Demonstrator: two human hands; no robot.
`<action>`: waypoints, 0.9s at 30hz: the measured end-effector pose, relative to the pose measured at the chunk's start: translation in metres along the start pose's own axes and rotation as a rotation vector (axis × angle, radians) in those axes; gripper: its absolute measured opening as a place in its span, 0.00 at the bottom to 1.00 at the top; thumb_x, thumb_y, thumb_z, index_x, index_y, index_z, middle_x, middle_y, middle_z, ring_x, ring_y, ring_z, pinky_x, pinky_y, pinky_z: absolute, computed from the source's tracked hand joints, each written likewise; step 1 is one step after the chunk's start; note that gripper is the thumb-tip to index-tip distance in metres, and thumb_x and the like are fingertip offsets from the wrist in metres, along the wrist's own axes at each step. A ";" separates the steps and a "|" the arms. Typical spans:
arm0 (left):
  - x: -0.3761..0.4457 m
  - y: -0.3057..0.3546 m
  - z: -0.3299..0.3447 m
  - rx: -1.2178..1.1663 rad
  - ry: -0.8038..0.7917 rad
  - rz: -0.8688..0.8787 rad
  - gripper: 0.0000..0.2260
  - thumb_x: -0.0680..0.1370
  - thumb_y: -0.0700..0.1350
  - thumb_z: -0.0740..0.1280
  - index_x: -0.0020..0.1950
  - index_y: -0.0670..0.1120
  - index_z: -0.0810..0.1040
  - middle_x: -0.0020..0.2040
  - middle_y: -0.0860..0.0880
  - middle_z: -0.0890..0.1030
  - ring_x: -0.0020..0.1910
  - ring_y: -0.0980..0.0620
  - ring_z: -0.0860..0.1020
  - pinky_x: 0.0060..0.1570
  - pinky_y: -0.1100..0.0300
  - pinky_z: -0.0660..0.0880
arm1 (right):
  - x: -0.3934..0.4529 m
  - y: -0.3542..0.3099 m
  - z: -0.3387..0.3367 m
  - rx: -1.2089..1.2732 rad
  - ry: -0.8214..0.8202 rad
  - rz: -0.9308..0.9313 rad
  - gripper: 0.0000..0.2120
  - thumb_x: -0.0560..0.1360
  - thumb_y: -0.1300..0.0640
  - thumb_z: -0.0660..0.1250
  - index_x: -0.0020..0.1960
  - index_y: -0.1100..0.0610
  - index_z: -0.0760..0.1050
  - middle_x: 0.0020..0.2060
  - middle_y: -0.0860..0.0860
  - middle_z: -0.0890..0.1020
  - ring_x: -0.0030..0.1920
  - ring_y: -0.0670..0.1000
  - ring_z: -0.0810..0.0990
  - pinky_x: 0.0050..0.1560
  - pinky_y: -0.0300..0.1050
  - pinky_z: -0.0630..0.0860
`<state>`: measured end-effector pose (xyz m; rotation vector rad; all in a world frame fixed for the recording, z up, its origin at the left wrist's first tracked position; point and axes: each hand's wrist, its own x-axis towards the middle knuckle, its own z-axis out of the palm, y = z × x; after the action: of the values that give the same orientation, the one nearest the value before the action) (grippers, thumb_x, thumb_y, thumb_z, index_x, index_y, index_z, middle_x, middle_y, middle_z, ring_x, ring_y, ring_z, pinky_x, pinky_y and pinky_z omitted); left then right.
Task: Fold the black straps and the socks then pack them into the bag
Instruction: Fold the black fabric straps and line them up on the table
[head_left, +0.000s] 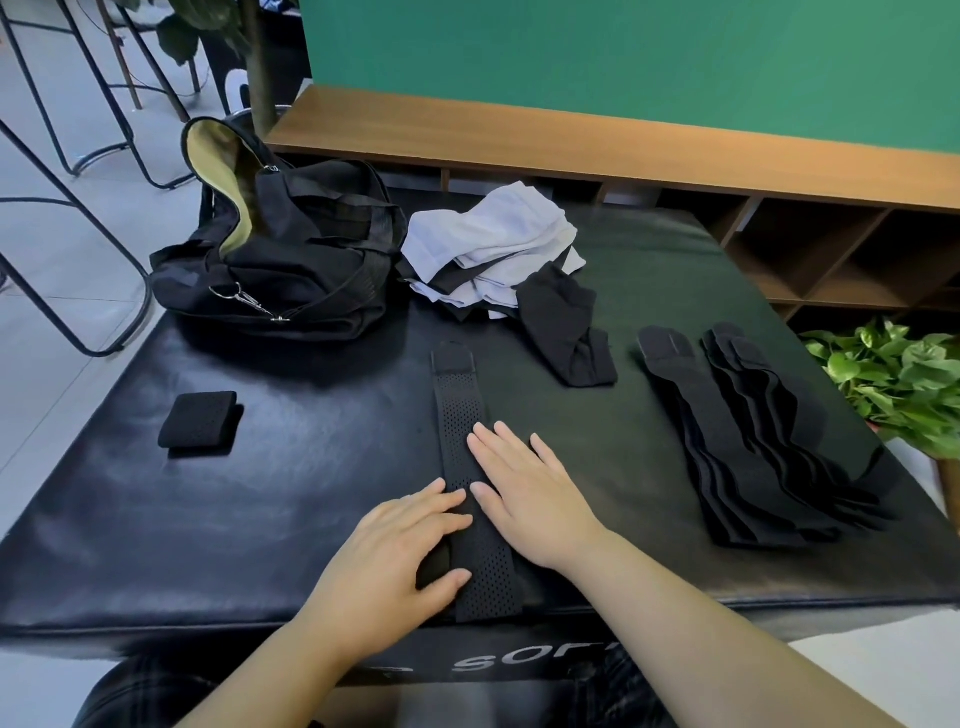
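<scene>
A long perforated black strap (460, 410) lies stretched out flat down the middle of the black padded mat (260, 519). My left hand (400, 551) rests on the strap's near end with its thumb against the strap's left edge. My right hand (524, 488) lies flat with straight fingers on the strap's right side. A folded black strap (198, 422) sits at the left. Several unfolded black straps (753, 441) are piled at the right. A heap of white and black socks (498, 249) lies at the back, beside the open black bag (280, 260).
A wooden shelf unit (779, 228) runs behind the mat under a green wall. A leafy potted plant (904, 379) stands off the mat's right edge. Metal stool legs (78, 171) stand on the floor at the left.
</scene>
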<state>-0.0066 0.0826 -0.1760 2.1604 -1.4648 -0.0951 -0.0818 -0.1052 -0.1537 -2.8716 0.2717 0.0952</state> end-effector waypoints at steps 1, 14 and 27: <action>0.000 0.000 -0.001 0.001 -0.007 0.009 0.22 0.73 0.62 0.62 0.64 0.56 0.74 0.69 0.61 0.69 0.72 0.63 0.58 0.68 0.65 0.55 | 0.003 0.001 -0.001 -0.003 -0.001 0.008 0.36 0.73 0.40 0.33 0.78 0.51 0.49 0.77 0.43 0.48 0.76 0.44 0.42 0.72 0.44 0.36; -0.004 0.005 -0.010 -0.119 -0.060 0.092 0.29 0.68 0.70 0.66 0.65 0.59 0.74 0.72 0.62 0.64 0.74 0.63 0.54 0.71 0.63 0.48 | 0.039 0.004 -0.007 -0.049 -0.036 0.199 0.25 0.83 0.47 0.44 0.78 0.53 0.46 0.77 0.45 0.47 0.77 0.48 0.42 0.74 0.55 0.42; -0.004 0.002 -0.002 -0.133 -0.018 0.044 0.23 0.73 0.70 0.56 0.61 0.61 0.76 0.67 0.63 0.70 0.72 0.66 0.59 0.72 0.62 0.50 | -0.030 0.023 0.005 0.110 0.134 -0.098 0.21 0.81 0.54 0.52 0.73 0.51 0.65 0.73 0.42 0.64 0.75 0.46 0.56 0.73 0.45 0.50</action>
<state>-0.0091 0.0862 -0.1739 2.0252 -1.4730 -0.1917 -0.1154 -0.1204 -0.1619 -2.7802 0.1551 -0.1273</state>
